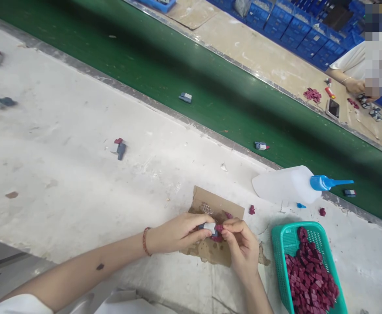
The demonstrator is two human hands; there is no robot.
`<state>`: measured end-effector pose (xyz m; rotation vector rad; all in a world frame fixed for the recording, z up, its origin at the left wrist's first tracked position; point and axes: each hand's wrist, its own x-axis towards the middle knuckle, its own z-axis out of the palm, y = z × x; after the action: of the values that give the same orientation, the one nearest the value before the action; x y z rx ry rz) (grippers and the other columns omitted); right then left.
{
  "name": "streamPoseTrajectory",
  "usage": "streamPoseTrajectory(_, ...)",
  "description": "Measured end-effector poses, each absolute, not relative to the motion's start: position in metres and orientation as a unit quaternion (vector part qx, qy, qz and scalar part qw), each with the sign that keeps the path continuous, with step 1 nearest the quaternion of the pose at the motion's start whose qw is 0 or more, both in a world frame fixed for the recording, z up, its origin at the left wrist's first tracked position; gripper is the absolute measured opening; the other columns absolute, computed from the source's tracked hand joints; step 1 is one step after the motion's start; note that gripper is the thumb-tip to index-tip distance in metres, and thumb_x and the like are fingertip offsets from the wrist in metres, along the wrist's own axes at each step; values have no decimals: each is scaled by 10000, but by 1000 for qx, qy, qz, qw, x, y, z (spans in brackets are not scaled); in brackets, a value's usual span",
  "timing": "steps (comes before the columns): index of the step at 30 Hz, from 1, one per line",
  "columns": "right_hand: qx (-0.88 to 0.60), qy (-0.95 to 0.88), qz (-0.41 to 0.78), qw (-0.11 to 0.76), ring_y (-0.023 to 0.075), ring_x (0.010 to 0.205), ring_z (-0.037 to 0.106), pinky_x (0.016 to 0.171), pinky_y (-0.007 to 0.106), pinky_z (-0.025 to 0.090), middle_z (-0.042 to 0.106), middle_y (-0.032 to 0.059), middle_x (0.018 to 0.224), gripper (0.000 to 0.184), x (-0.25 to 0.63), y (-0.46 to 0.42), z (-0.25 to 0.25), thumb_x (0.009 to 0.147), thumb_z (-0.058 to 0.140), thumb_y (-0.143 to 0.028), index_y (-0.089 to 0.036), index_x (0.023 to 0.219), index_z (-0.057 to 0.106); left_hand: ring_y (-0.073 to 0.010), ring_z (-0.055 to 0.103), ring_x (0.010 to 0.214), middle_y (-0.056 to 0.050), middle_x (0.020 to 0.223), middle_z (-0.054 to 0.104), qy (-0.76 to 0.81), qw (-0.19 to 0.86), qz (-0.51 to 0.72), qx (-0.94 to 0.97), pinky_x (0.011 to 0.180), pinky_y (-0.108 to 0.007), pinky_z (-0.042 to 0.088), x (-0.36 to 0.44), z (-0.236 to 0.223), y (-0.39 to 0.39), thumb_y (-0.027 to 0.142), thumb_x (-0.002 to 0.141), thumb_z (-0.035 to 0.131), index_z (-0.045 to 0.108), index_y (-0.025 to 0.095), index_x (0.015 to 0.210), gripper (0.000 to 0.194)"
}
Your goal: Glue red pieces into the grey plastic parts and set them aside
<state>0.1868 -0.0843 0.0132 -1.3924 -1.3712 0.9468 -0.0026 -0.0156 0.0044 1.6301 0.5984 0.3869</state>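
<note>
A small grey-and-white plastic piece (pixel 207 227) meets a maroon part (pixel 219 228) at its end, above stained brown cardboard.

The left forearm (pixel 79 272) slants up from the lower left corner of the frame, a white sleeve (pixel 24 304) at its lower end and a small dark mark (pixel 99 266) partway along. A reddish braided band (pixel 145 241) circles the left wrist. The left hand (pixel 180 232) reaches rightward at lower centre, back upward, index finger above and thumb below, closed in a pinch. The right forearm (pixel 259 296) rises from the bottom edge, right of centre, leaning left. The right hand (pixel 241 244) bends toward the left one, fingers curled, thumb and index drawn together, the fingertips of both hands near each other
</note>
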Motion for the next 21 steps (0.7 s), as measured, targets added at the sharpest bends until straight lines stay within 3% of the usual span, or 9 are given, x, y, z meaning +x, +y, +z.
streamPoseTrajectory(10, -542, -659, 312, 417, 167, 697, 674, 615, 268, 550, 696, 38, 763, 153, 182, -84, 18, 959, 526, -195, -219, 830, 605, -179, 594, 714, -52, 837, 672, 261, 599, 188, 734, 680, -255, 450, -2, -4, -20, 358, 991, 398, 602, 188, 987, 266)
streamPoseTrajectory(17, -537, -697, 290, 377, 186, 742, 679, 646, 298, 550, 706, 47, 803, 189, 189, -86, 30, 999, 457, -239, -223, 940, 636, -203, 673, 849, -77, 979, 732, 263, 580, 201, 744, 777, -267, 505, 1, 2, -22, 324, 968, 481, 651, 198, 1059, 230)
streamPoseTrajectory(21, -654, -645, 180, 353, 208, 796, 683, 677, 314, 541, 714, 53, 875, 163, 224, -103, 52, 975, 488, -225, -244, 1013, 645, -199, 679, 811, -45, 971, 744, 354, 544, 230, 725, 708, -263, 522, -6, 16, 12, 384, 929, 538, 682, 231, 1018, 228)
